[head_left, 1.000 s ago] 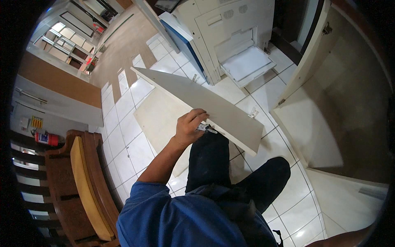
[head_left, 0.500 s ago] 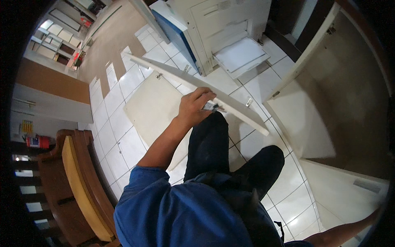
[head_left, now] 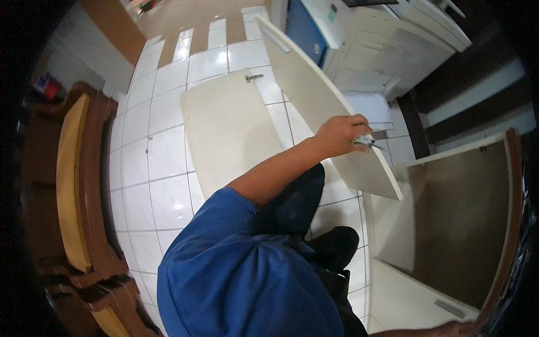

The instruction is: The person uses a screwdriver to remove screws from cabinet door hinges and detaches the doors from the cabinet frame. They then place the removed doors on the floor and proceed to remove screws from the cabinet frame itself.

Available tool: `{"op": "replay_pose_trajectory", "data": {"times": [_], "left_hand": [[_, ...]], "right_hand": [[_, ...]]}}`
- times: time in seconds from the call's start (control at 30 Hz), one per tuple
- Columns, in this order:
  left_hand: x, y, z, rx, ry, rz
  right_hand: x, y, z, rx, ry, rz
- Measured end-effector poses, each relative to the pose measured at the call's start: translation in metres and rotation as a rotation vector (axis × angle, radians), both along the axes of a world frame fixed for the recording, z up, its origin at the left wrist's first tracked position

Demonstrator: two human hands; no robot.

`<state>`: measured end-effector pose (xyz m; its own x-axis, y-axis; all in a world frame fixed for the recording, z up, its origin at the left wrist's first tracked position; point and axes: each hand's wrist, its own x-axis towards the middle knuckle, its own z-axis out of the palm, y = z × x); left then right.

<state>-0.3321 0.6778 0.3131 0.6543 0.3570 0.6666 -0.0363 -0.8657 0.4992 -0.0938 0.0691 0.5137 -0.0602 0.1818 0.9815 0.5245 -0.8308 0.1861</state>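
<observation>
My left hand is closed over the upper edge of a cream cabinet door panel, which stands tilted on the floor in front of my knees. Between those same fingers is a small grey and silver item with a pointed end; its kind is unclear. A second cream panel lies flat on the tiles, a metal hinge at its far corner. At the lower right my right hand is against the brown edge of the open cabinet; its fingers are hidden.
An open cabinet door with a grey handle extends below the cabinet opening. A cream office machine with a paper tray stands beyond the held panel. Along the left is a wooden bench with a yellow cushion.
My left hand has moved right with the panel, which now stands nearer the cabinet and shows more of its face. The view has turned, and my right hand appears at the cabinet's edge.
</observation>
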Motion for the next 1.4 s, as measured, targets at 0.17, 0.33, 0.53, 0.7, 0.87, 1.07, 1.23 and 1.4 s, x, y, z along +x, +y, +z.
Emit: {"op": "replay_pose_trajectory", "data": {"times": [0.17,0.33,0.53,0.7,0.87,1.07,1.23,1.4], "left_hand": [[0.004,0.0,-0.007,-0.011,-0.069,0.023],[-0.005,0.0,-0.004,-0.073,-0.113,0.04],[-0.067,-0.003,-0.064,-0.35,-0.264,0.308],[-0.177,0.0,-0.239,-0.645,0.004,1.082],[-0.261,-0.033,-0.33,-0.973,0.666,1.265],[-0.285,-0.04,-0.352,-1.035,0.741,1.323],[-0.282,-0.033,-0.341,-1.039,0.805,1.34],[-0.245,0.007,-0.333,-1.013,0.39,1.237]], "right_hand": [[-0.099,0.301,-0.075,-0.55,1.033,0.477],[-0.121,0.418,-0.105,-0.795,1.266,0.469],[-0.127,0.433,-0.134,-0.878,1.221,0.309],[-0.099,0.441,-0.164,-0.731,0.866,0.456],[-0.11,0.474,-0.144,-0.806,1.022,0.291],[-0.115,0.513,-0.133,-0.904,1.093,0.457],[-0.111,0.513,-0.134,-0.908,1.309,0.432],[-0.124,0.509,-0.131,-1.001,1.202,0.511]]}}
